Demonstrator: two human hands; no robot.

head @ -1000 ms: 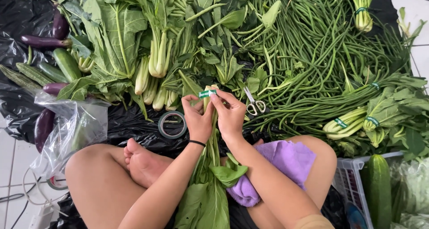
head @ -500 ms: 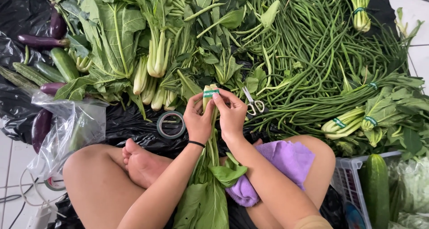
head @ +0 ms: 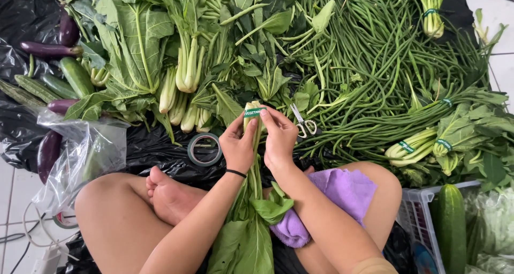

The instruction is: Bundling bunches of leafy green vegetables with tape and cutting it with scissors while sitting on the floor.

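Fingers [head: 256, 125] of both hands pinching green tape band [head: 254, 112], leafy bunch [head: 250, 220] stems

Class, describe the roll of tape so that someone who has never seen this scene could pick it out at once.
Find the black plastic sheet under the vegetables. Just left of the left hand, beside the bare foot, lies the roll of tape: the only flat, hollow green ring among leaves and stalks.
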